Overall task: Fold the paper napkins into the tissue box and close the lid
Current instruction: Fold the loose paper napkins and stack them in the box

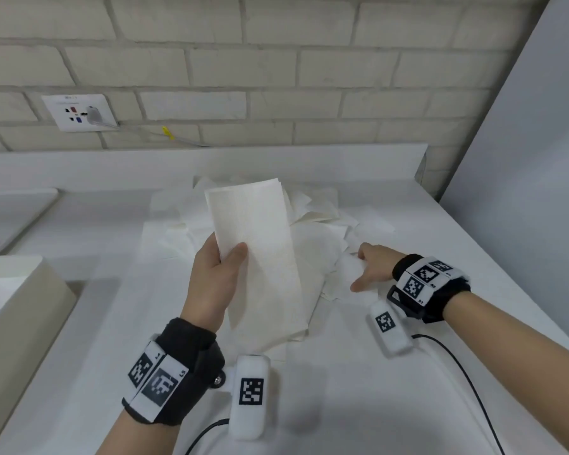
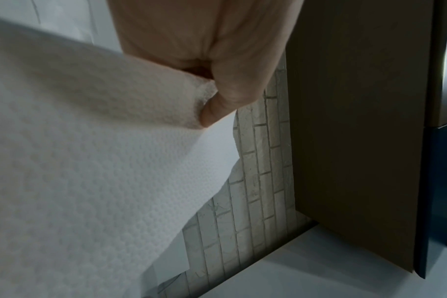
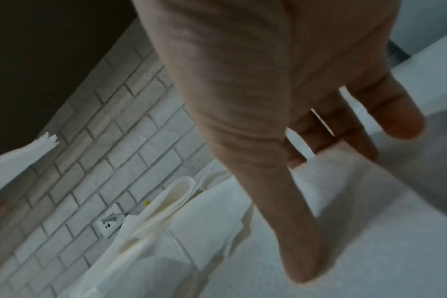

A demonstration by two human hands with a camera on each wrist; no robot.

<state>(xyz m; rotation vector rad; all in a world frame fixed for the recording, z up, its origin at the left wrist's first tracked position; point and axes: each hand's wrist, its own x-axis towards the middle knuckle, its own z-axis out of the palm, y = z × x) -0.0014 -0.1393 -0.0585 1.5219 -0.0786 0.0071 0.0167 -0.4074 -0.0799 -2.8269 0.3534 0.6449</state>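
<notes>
My left hand (image 1: pixel 225 262) holds a long folded white napkin (image 1: pixel 260 238) upright above the counter, thumb on its front and fingers behind. The left wrist view shows the thumb (image 2: pixel 217 108) pinching the embossed napkin (image 2: pixel 89 161). A loose pile of unfolded napkins (image 1: pixel 319 231) lies behind and to the right of it. My right hand (image 1: pixel 365 269) reaches over the pile's right edge, with straight, spread fingers (image 3: pixel 301 252) touching a napkin (image 3: pixel 345 221). A beige-sided box (image 1: pixel 17 310) stands at the left edge; its lid is out of view.
The white counter (image 1: pixel 119 323) ends at a raised back ledge (image 1: pixel 211 159) below a brick wall with a socket (image 1: pixel 79 113). A grey panel (image 1: pixel 523 159) closes the right side. A black cable (image 1: pixel 457 366) trails near my right arm.
</notes>
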